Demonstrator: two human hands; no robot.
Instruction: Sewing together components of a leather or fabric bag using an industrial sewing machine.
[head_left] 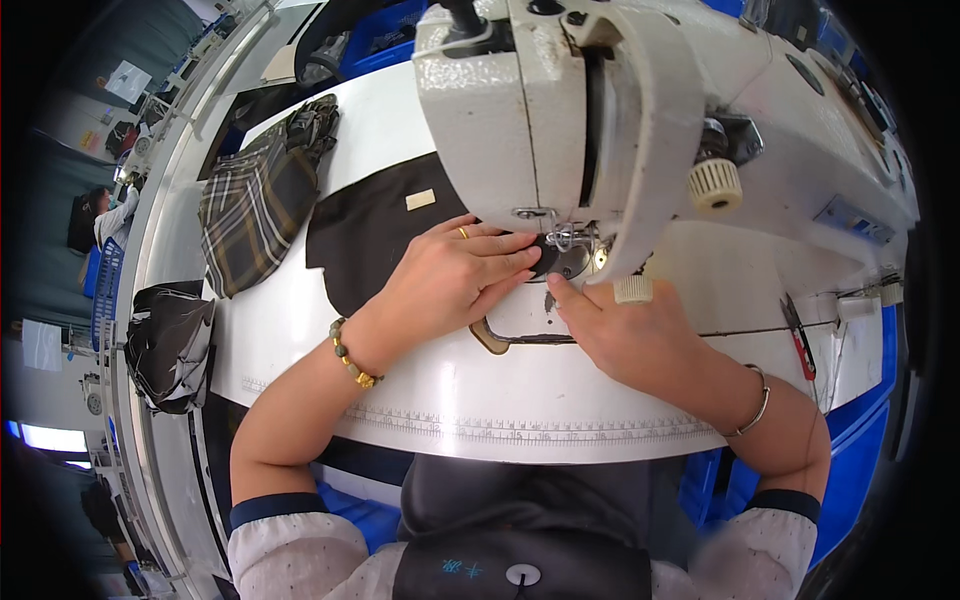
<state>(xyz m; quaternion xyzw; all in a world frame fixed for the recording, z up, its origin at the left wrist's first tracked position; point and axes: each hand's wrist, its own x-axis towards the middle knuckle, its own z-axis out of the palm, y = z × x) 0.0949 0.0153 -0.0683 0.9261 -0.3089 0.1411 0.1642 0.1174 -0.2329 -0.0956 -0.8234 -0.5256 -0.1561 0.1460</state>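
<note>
A dark fabric piece (350, 235) lies flat on the white sewing table, with a small cream rectangle (420, 200) on it. My left hand (450, 272) rests on this fabric with its fingers stretched flat, their tips just left of the presser foot (572, 238) of the white sewing machine (640, 130). On the near side of the needle plate, my right hand (630, 325) lies with one finger stretched toward the foot. Its other fingers are partly hidden under the machine head. I cannot see whether the right fingertip touches the fabric.
Folded plaid cloth (262, 205) lies at the table's left, above a dark bundle (170, 345). Red-handled thread snips (800, 340) are at the right. A ruler strip (520, 436) follows the near edge. Blue bins (385, 40) stand behind; a co-worker (115, 215) is far left.
</note>
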